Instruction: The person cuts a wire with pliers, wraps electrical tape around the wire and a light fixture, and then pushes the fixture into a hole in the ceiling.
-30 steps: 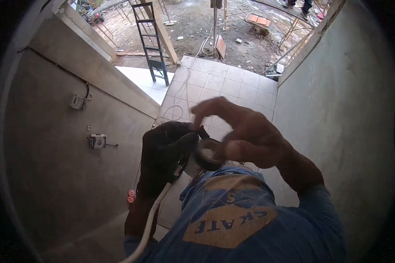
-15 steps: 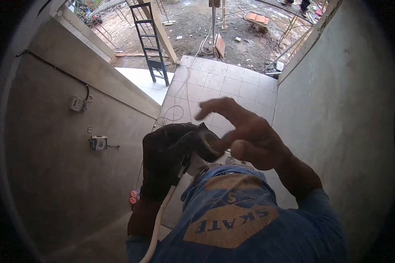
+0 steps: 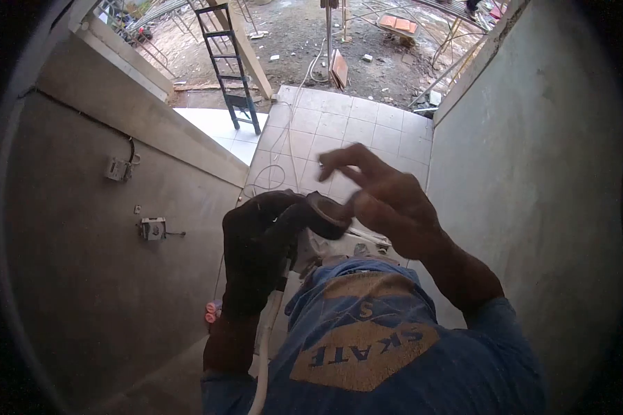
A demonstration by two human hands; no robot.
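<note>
Tape roll (image 3: 327, 213) has tipped since a second ago: its hole no longer faces us and we see it nearly edge-on, rim running upper-left to lower-right. It sits between our hands, above the chest. The gloved left hand (image 3: 259, 242) is closed on the white cable (image 3: 262, 366). The right hand (image 3: 391, 207) touches the roll's rim, fingers loosely spread.

Landmark: tape roll (image 3: 327, 214). Just left, touching it: left hand (image 3: 259, 249). Just right, touching it: right hand (image 3: 387, 204). Below and left, along the left forearm: cable (image 3: 262, 360). Far left, on the left wall (image 3: 69, 290): upper box (image 3: 120, 168), lower box (image 3: 152, 227) nearer the roll. Behind: tiled floor (image 3: 356, 128). Behind and left, at the floor's edge: ladder (image 3: 225, 66). Far right: right wall (image 3: 533, 173).
</note>
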